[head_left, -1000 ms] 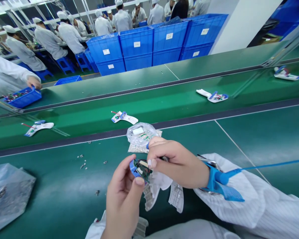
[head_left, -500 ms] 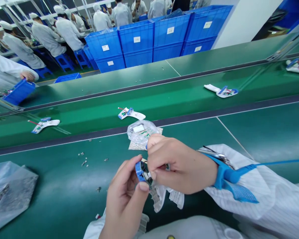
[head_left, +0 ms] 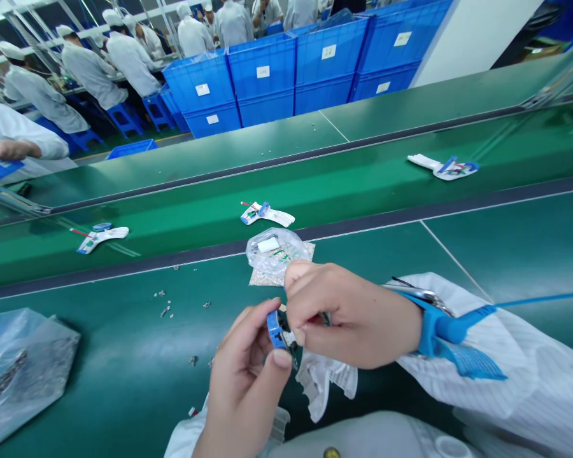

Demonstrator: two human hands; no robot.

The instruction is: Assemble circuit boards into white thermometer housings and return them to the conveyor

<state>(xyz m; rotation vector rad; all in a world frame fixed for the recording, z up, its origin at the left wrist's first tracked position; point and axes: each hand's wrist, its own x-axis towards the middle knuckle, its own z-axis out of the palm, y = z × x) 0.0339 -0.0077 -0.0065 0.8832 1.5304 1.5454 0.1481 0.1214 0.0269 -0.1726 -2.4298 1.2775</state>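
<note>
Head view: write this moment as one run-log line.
Left hand: holds small blue part | right hand: pinches same part | right wrist: blue strap | ahead on bench: plastic bag

Two hands [head_left: 353, 318], one held circuit assembly [head_left: 277, 331], two plastic bags [head_left: 274, 251], four belt assemblies [head_left: 446, 167], roughly eight blue crates [head_left: 262, 70].

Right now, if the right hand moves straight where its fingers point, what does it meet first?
The right hand would first meet the blue-framed electronic part in the left hand; they seem to touch, but depth is unclear.
</note>
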